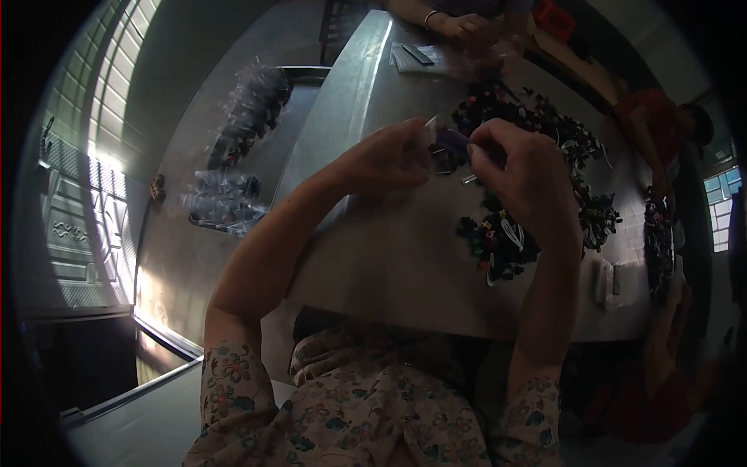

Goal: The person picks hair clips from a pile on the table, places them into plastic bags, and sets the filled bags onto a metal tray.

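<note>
My left hand (395,159) is raised over the table with its fingers pinched on a small whitish piece (431,128), possibly clear plastic; its exact kind is too small to tell. Facing it, my right hand (523,167) pinches a small dark purple piece (454,141) between thumb and forefinger. The two pieces are close together, and whether they touch I cannot tell. Beyond and below my right hand spreads a heap of dark hair clips (506,233), with some silver snap clips and coloured bits among them.
A metal tray (307,75) at the left holds many clear-wrapped packets (226,191). A stack of clear bags (412,58) lies at the far side, near another person's hands (467,29). More people sit at the right, by another dark heap (657,233) and a clear packet (611,282).
</note>
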`<state>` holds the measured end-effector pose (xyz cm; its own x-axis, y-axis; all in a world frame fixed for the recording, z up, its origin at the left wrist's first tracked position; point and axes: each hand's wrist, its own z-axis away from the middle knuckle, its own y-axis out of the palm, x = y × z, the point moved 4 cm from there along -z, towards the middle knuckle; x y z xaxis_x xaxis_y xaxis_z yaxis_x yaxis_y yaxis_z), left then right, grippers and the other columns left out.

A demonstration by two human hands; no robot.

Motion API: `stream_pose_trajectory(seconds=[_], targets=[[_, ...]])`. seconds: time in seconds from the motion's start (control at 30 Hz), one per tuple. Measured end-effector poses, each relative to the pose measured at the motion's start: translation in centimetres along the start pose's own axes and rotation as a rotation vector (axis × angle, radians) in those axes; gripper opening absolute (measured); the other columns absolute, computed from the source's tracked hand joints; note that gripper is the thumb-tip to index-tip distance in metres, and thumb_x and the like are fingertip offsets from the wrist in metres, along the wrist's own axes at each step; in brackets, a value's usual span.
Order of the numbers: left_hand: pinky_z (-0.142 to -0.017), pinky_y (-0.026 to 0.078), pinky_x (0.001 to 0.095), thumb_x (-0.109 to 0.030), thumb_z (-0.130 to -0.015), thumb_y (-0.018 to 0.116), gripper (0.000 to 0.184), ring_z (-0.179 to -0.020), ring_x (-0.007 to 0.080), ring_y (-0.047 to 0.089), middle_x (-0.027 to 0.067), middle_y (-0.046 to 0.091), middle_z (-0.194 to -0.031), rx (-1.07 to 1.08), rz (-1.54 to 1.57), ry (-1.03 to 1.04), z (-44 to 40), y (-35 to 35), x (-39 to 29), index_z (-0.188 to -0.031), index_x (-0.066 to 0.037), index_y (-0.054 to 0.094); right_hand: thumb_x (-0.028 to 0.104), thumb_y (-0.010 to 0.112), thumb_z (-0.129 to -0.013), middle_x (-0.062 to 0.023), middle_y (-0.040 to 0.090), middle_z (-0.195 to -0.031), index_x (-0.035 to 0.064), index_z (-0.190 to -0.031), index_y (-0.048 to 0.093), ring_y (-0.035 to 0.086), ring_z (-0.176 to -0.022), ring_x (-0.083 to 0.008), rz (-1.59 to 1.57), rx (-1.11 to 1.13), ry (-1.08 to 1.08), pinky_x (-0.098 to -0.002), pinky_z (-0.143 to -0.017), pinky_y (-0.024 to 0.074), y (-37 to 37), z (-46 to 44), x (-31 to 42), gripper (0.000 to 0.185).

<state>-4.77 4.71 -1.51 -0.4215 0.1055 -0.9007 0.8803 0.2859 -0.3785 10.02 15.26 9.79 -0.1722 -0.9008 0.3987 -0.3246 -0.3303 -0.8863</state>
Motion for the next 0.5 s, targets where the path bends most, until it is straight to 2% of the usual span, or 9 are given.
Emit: stream_pose_trajectory(seconds=[0.07,0.2,0.27,0.3,0.37,0.5], targets=[[-0.088,0.053,0.0317,0.001,-0.08,0.071,0.033,-0.1,0.0139,0.061,0.0117,0.061,-0.118,-0.022,0.049,0.072,0.0,0.2,-0.1,-0.096,-0.002,0.043,0.014,0.064,-0.089,-0.0132,0.068,-0.079,0.0019,-0.097,0.066,0.069,-0.071,-0.0269,0.04,-0.043,-0.094,-0.0356,-0.066,0.0529,0.5,0.1,0.5,0.014],[-0.092,0.052,0.0328,0.001,-0.08,0.071,0.036,-0.104,0.0139,0.06,0.0116,0.06,-0.122,-0.004,-0.006,0.065,0.1,0.5,-0.3,-0.108,0.0,0.048,0.018,0.065,-0.089,-0.0124,0.067,-0.082,0.0049,-0.09,0.065,0.067,-0.077,-0.03,0.17,-0.065,-0.137,-0.042,-0.07,0.0521,1.8,0.0,1.5,0.013],[-0.084,0.052,0.0304,-0.006,-0.077,0.073,0.055,-0.091,0.0144,0.062,0.0069,0.063,-0.099,-0.062,0.074,0.187,-0.1,0.7,0.2,-0.126,-0.001,0.05,0.018,0.065,-0.089,-0.0114,0.067,-0.085,0.0062,-0.091,0.067,0.067,-0.077,-0.0298,0.108,-0.128,-0.214,-0.0414,-0.069,0.0523,2.3,-0.1,1.7,0.012],[-0.084,0.052,0.0304,-0.006,-0.077,0.073,0.055,-0.091,0.0144,0.062,0.0069,0.063,-0.099,-0.063,0.075,0.186,-0.1,0.7,0.1,-0.126,-0.001,0.05,0.018,0.065,-0.089,-0.0114,0.067,-0.085,0.0062,-0.091,0.067,0.067,-0.077,-0.0298,0.107,-0.127,-0.214,-0.0414,-0.069,0.0523,2.3,-0.1,1.8,0.012],[-0.101,0.049,0.0362,-0.002,-0.082,0.072,0.06,-0.112,0.018,0.061,0.0099,0.06,-0.121,0.051,0.18,0.08,0.0,1.0,0.3,-0.135,0.0,0.044,0.018,0.066,-0.089,-0.0103,0.067,-0.085,0.0072,-0.092,0.069,0.067,-0.077,-0.029,0.033,-0.183,-0.172,-0.0405,-0.069,0.0525,1.9,-0.2,1.8,0.012],[-0.101,0.049,0.0368,-0.003,-0.082,0.073,0.058,-0.112,0.0191,0.061,0.01,0.061,-0.12,0.072,0.162,0.02,0.0,1.1,0.1,-0.133,0.001,0.045,0.018,0.068,-0.088,-0.0092,0.066,-0.083,0.008,-0.092,0.07,0.067,-0.077,-0.0286,0.006,-0.195,-0.172,-0.0401,-0.069,0.0528,1.5,-0.3,1.5,0.011]])
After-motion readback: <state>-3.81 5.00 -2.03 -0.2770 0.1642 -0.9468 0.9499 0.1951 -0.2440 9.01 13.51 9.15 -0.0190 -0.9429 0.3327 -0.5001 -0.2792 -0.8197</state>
